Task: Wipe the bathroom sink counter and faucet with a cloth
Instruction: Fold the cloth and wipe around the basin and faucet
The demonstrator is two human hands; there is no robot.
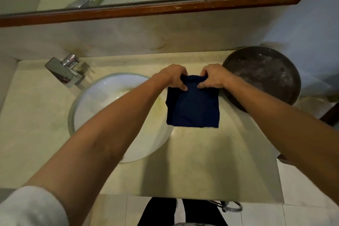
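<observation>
Cloth [192,108]: soft, light, hanging limp at frame centre.
Hands: left hand [172,77] and right hand [213,77] pinching its top edge.
Hold: gripping bunched folds looks best.

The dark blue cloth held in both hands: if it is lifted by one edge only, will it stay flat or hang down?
The dark blue cloth probably hangs limp: below the grip of the left hand and right hand it already drapes and bunches. It looks light, since fingertips alone pinch its top edge. It seems folded, so the layers may fall open.
</observation>
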